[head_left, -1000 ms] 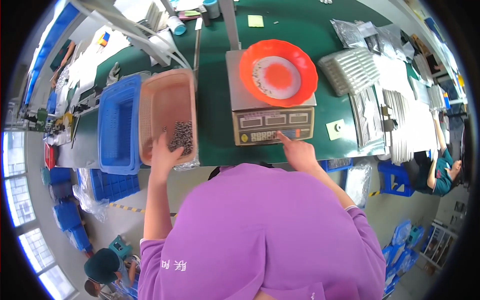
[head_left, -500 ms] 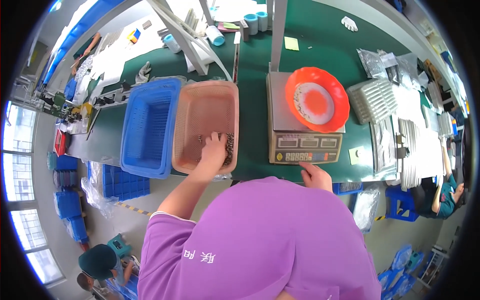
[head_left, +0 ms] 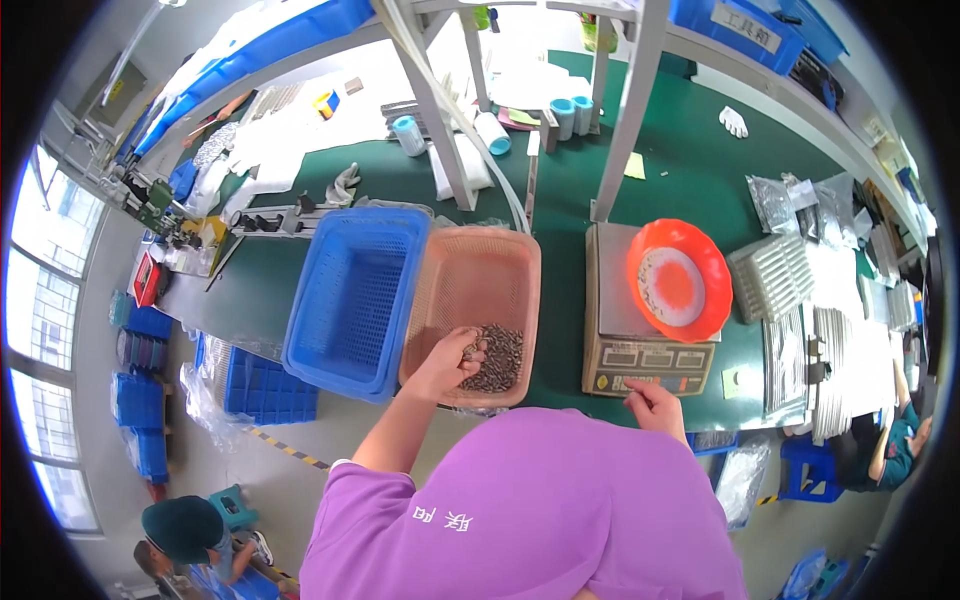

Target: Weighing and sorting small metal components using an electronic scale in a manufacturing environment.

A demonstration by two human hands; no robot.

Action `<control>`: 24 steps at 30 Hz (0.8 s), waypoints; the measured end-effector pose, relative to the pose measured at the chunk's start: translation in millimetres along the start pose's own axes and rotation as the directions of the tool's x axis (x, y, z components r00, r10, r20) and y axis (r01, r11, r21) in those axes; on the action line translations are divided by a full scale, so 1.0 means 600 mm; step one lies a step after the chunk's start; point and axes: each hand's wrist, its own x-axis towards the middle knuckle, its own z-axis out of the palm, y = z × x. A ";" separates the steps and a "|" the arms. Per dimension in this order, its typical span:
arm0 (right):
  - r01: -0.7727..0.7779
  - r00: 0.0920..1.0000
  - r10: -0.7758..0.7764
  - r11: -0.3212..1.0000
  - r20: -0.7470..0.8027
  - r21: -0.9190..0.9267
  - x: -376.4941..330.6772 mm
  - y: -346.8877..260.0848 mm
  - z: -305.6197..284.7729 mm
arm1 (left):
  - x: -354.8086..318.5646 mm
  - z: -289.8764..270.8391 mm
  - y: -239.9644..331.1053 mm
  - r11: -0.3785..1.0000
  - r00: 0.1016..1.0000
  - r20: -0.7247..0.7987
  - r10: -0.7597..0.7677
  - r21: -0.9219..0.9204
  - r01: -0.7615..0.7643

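Note:
In the pink perforated basket [head_left: 470, 250], my left hand [head_left: 448, 362] is closed around some small metal parts, its fingers curled inward. A pile of small dark metal parts [head_left: 498, 362] lies at the basket's near right, beside that hand. My right hand [head_left: 655, 405] hovers at the front of a digital scale [head_left: 610, 300], near its keypad; its fingers are loosely curled and nothing shows in them. An orange-red scalloped bowl [head_left: 715, 285] rests on the scale's plate. Small bits show along the left side of its pale bottom.
A blue basket [head_left: 330, 310] stands against the pink one's left side. Clear plastic trays [head_left: 775, 275] and bagged items [head_left: 772, 205] lie right of the scale. Grey shelf posts [head_left: 630, 120] rise behind. One co-worker [head_left: 185, 530] sits lower left, another [head_left: 895, 445] at far right.
The view has shifted, so the bench appears lower and further right. My left hand has closed and drawn left of the parts, baring more of the pile. My right fingers are more curled.

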 end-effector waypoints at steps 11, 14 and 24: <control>0.168 0.967 -0.165 0.986 0.192 0.005 0.009 -0.068 0.062 | -0.005 -0.009 0.004 0.708 0.994 0.103 0.041 -0.704 0.044; 0.203 0.950 -0.194 0.979 0.245 -0.012 0.007 -0.075 0.074 | -0.005 -0.027 -0.002 0.680 0.975 0.196 0.105 -0.729 0.074; 0.403 0.883 -0.356 0.909 0.305 -0.105 0.007 -0.086 0.082 | -0.011 -0.007 0.023 0.663 0.997 0.080 -0.013 -0.746 0.068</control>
